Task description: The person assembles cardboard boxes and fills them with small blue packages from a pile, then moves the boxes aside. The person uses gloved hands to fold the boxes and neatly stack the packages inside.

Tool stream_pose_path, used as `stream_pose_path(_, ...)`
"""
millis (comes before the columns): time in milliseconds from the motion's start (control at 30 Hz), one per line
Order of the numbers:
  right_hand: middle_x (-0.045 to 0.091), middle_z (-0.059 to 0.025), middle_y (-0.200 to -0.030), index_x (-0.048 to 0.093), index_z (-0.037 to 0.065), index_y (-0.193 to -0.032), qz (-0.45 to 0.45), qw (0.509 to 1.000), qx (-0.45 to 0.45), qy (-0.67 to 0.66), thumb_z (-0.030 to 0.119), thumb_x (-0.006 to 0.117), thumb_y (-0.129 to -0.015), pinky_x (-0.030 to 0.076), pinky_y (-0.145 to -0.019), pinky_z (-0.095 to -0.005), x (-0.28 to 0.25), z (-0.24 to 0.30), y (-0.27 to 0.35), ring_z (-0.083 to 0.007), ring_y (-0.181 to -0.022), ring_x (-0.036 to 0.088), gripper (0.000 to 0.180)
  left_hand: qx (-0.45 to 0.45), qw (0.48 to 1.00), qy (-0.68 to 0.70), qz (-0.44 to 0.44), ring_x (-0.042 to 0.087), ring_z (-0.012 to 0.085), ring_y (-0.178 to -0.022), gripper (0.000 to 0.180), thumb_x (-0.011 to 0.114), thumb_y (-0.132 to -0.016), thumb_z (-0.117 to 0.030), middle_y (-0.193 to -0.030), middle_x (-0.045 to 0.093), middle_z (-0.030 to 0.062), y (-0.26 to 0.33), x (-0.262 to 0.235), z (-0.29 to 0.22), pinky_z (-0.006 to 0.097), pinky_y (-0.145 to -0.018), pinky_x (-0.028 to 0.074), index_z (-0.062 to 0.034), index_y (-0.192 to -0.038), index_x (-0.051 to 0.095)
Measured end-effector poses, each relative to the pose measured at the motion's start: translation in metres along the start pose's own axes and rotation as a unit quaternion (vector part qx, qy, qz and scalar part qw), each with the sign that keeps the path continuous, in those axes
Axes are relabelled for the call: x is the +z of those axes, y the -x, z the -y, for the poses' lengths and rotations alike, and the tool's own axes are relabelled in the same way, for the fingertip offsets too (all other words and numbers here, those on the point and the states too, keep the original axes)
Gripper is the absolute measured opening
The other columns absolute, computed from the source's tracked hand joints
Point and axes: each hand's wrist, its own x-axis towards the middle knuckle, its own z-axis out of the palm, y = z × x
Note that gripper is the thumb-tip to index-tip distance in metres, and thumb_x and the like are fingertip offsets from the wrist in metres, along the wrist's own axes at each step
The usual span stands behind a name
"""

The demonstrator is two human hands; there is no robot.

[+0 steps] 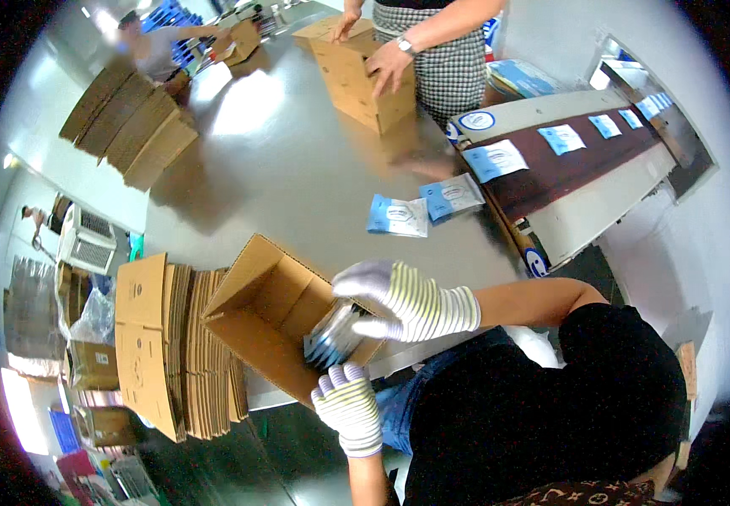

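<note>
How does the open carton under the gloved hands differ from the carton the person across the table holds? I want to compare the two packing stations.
The open carton lies tipped on its side at the near table edge, flaps spread, a stack of packets going in between the left hand and right hand. The far carton stands upright with its top flaps shut under bare hands. Both are plain brown cardboard on the same steel table.

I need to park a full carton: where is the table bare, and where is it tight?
Bare steel table lies between the open carton and the co-worker's carton, left of the two blue pouches. It is crowded at the near edge, around both gloved hands, and by the conveyor.
</note>
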Motion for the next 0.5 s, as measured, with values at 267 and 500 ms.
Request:
stream_pose_path(267, 0.057, -0.0193, -0.117, 0.052, 0.005, -0.12, 0.1, 0.971, 0.209, 0.055, 0.03, 0.063, -0.086, 0.043, -0.094, -0.0439, -0.005, -0.053, 0.101, -0.035, -0.109, 0.054, 0.044, -0.034, 0.999, 0.022, -0.026, 0.053, 0.0264, -0.066, 0.022, 0.066, -0.076, -0.03, -0.071, 0.052, 0.0064, -0.003, 0.008, -0.005, 0.04, -0.059, 0.041, -0.0125, -0.077, 0.052)
stream_pose_path(500, 0.06, -0.0224, -0.111, 0.054, 0.006, -0.121, 0.191, 0.955, 0.17, 0.151, 0.036, 0.057, -0.087, 0.045, -0.089, -0.0487, -0.036, -0.104, 0.09, -0.0408, -0.1, 0.057, 0.045, -0.028, 0.995, -0.014, -0.09, 0.051, 0.0243, -0.059, 0.026, 0.068, -0.074, -0.03, -0.064, 0.049, 0.0046, -0.01, 0.009, -0.006, 0.039, -0.055, 0.039, -0.0142, -0.069, 0.048)
